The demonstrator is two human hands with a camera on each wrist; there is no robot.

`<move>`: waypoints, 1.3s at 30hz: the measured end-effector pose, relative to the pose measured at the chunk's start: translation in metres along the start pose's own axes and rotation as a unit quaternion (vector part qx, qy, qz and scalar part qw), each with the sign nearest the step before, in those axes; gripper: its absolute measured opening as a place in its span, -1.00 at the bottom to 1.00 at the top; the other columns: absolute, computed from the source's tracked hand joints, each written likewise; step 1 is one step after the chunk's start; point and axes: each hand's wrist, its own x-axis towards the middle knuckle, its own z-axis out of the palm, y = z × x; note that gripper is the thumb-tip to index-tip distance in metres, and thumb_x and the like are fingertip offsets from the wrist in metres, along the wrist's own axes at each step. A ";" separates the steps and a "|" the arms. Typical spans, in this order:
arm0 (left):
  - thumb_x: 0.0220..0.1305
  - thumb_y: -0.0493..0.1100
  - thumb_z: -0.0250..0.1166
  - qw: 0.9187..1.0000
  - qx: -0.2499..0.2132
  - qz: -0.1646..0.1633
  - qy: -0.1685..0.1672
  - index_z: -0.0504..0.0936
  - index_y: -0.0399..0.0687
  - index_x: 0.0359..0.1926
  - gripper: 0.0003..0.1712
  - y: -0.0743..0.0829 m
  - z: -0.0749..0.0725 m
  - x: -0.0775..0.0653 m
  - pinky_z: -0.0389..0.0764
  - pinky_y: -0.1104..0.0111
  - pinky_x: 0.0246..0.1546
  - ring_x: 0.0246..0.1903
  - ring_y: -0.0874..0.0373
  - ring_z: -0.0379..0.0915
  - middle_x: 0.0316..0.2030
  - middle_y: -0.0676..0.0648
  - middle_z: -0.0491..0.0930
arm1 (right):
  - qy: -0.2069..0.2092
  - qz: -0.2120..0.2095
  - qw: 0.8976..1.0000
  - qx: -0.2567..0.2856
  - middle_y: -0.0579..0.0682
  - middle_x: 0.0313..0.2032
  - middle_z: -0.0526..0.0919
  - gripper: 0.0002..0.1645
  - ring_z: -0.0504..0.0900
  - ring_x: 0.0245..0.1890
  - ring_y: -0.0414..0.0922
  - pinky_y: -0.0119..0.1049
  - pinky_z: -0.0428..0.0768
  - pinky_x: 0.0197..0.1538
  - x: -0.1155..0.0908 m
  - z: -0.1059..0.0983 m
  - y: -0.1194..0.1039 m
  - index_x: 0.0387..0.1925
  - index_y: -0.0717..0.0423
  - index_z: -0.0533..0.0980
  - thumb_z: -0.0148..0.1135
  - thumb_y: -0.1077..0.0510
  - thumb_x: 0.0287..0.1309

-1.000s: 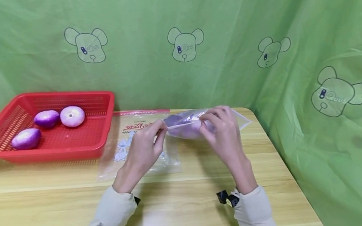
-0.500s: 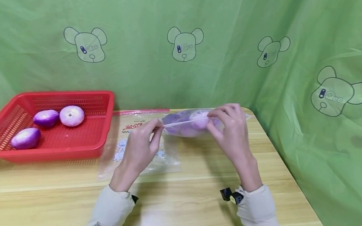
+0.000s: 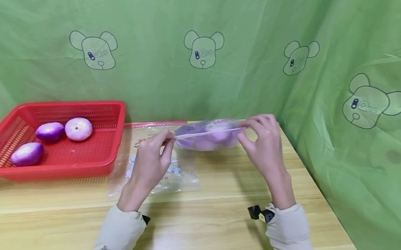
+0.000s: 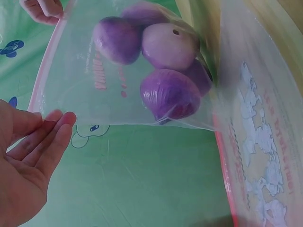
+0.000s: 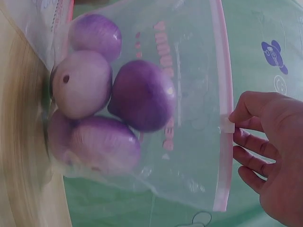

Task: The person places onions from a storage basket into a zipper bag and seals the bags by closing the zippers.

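Observation:
A clear zip bag point(image 3: 202, 141) with a pink-edged top strip hangs between both hands, mouth upward. Several purple onions point(image 4: 170, 94) fill its lower part, near the table. My left hand point(image 3: 148, 159) pinches the strip at its left end between thumb and fingers. Toward the strip's other end, my right hand point(image 3: 266, 146) pinches a small pale slider point(image 5: 227, 126) between thumb and forefinger. The right wrist view shows a short length of strip continuing past this slider. Between the hands the strip is stretched nearly straight.
A red slotted basket point(image 3: 62, 172) holding three purple onions point(image 3: 78, 129) stands at the back left. Another printed zip bag point(image 3: 189, 181) lies flat on the wooden table point(image 3: 195, 231) beside it. A green curtain point(image 3: 156, 80) hangs close behind and to the right.
My right hand has slid rightward along the strip, widening the gap between the hands. My left hand has drifted slightly left, still pinching its end. The basket and flat bag stay put.

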 end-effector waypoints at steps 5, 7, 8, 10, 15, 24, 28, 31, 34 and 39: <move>0.28 -0.44 0.27 1.000 0.003 -0.005 0.005 0.62 -0.23 -0.31 -0.93 -0.001 -0.001 0.000 0.70 0.27 -0.22 -0.31 0.02 0.70 -0.38 -0.15 0.72 | 0.002 0.011 1.000 -0.005 0.20 -0.31 0.69 -0.91 0.50 -0.13 0.13 0.05 0.39 0.05 -0.001 -0.004 0.006 -0.37 0.31 0.68 0.34 0.38 0.00; 0.28 -0.44 0.27 1.000 0.002 -0.007 0.004 0.61 -0.24 -0.31 -0.93 -0.001 -0.002 0.000 0.70 0.28 -0.23 -0.32 0.02 0.70 -0.37 -0.15 0.72 | -0.001 0.016 1.000 -0.007 0.20 -0.30 0.69 -0.90 0.51 -0.13 0.13 0.05 0.39 0.06 -0.001 -0.005 0.008 -0.36 0.31 0.68 0.34 0.38 0.01; 0.28 -0.44 0.27 1.000 0.001 -0.009 0.003 0.61 -0.24 -0.31 -0.93 -0.001 -0.002 0.000 0.70 0.29 -0.23 -0.32 0.02 0.70 -0.37 -0.15 0.72 | -0.002 0.018 1.000 -0.009 0.20 -0.30 0.69 -0.90 0.51 -0.12 0.13 0.04 0.39 0.06 -0.001 -0.006 0.009 -0.36 0.31 0.68 0.34 0.38 0.01; 0.28 -0.44 0.27 1.000 -0.001 -0.013 0.001 0.61 -0.24 -0.30 -0.93 -0.002 -0.003 0.000 0.71 0.29 -0.23 -0.31 0.01 0.70 -0.36 -0.16 0.72 | -0.001 0.022 1.000 -0.008 0.20 -0.29 0.69 -0.90 0.52 -0.12 0.13 0.04 0.39 0.05 -0.002 -0.007 0.011 -0.36 0.31 0.68 0.34 0.39 0.01; 0.27 -0.46 0.26 1.000 -0.005 -0.022 -0.001 0.61 -0.25 -0.30 -0.92 -0.004 -0.004 0.000 0.70 0.29 -0.22 -0.29 0.00 0.70 -0.35 -0.19 0.72 | 0.003 0.030 0.999 -0.016 0.19 -0.29 0.70 -0.90 0.52 -0.13 0.13 0.03 0.39 0.05 -0.002 -0.010 0.017 -0.35 0.30 0.69 0.33 0.38 0.02; 0.28 -0.45 0.26 1.000 -0.004 -0.024 0.002 0.61 -0.25 -0.30 -0.93 -0.007 -0.006 0.001 0.70 0.29 -0.20 -0.28 0.01 0.70 -0.35 -0.17 0.72 | 0.005 0.038 0.999 -0.036 0.20 -0.28 0.70 -0.91 0.50 -0.14 0.15 0.00 0.37 -0.02 -0.002 -0.015 0.021 -0.37 0.31 0.69 0.33 0.38 0.03; 0.28 -0.45 0.25 1.000 -0.004 -0.026 0.007 0.62 -0.26 -0.30 -0.93 -0.008 -0.007 0.002 0.70 0.27 -0.20 -0.29 0.01 0.69 -0.35 -0.18 0.72 | 0.003 0.040 0.998 -0.050 0.22 -0.28 0.70 -0.91 0.49 -0.15 0.16 0.00 0.39 -0.05 -0.001 -0.017 0.025 -0.36 0.32 0.69 0.33 0.37 0.03; 0.28 -0.46 0.25 1.000 -0.002 -0.028 0.009 0.61 -0.26 -0.30 -0.92 -0.009 -0.008 0.003 0.70 0.26 -0.21 -0.29 -0.01 0.69 -0.35 -0.19 0.71 | 0.005 0.049 0.997 -0.057 0.22 -0.28 0.70 -0.91 0.48 -0.15 0.16 -0.01 0.40 -0.07 -0.001 -0.020 0.030 -0.36 0.33 0.68 0.33 0.38 0.04; 0.28 -0.46 0.25 0.999 -0.001 -0.031 0.008 0.61 -0.25 -0.30 -0.92 -0.010 -0.008 0.003 0.71 0.24 -0.20 -0.29 -0.03 0.69 -0.35 -0.21 0.71 | 0.003 0.060 0.997 -0.057 0.22 -0.28 0.70 -0.91 0.48 -0.15 0.15 -0.02 0.41 -0.08 -0.002 -0.023 0.034 -0.36 0.33 0.68 0.32 0.37 0.06; 0.28 -0.45 0.26 0.999 0.000 -0.035 0.010 0.60 -0.26 -0.30 -0.94 -0.011 -0.006 0.001 0.71 0.22 -0.21 -0.28 -0.05 0.70 -0.35 -0.22 0.71 | -0.011 0.078 0.996 -0.053 0.22 -0.25 0.68 -0.90 0.48 -0.13 0.14 0.00 0.45 -0.07 -0.004 -0.025 0.036 -0.34 0.32 0.68 0.29 0.36 0.09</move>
